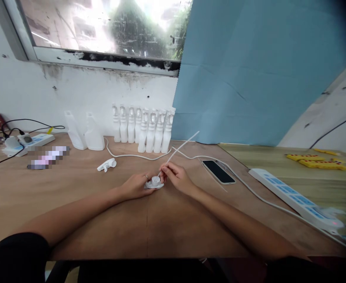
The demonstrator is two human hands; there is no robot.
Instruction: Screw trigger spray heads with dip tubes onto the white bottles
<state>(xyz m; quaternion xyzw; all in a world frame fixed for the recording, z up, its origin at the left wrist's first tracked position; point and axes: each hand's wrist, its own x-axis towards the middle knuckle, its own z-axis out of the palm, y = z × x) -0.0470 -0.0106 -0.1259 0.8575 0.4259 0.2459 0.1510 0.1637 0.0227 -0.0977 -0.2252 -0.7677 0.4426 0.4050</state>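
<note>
Near the middle of the table, my left hand (137,185) is closed around a white spray head (155,181), its round collar facing up. My right hand (177,177) pinches a thin white tube (184,144) close to its lower end, which is at the collar; whether it sits inside cannot be made out. The tube's free end slants up to the right. A second white spray head (107,165) lies on the table to the left of my hands.
Several white bottles with spray heads (150,133) stand by the wall, with two headless bottles (94,133) to their left. A phone (218,171), a white cable (249,190) and a power strip (297,198) lie to the right. Another power strip (39,141) is at left.
</note>
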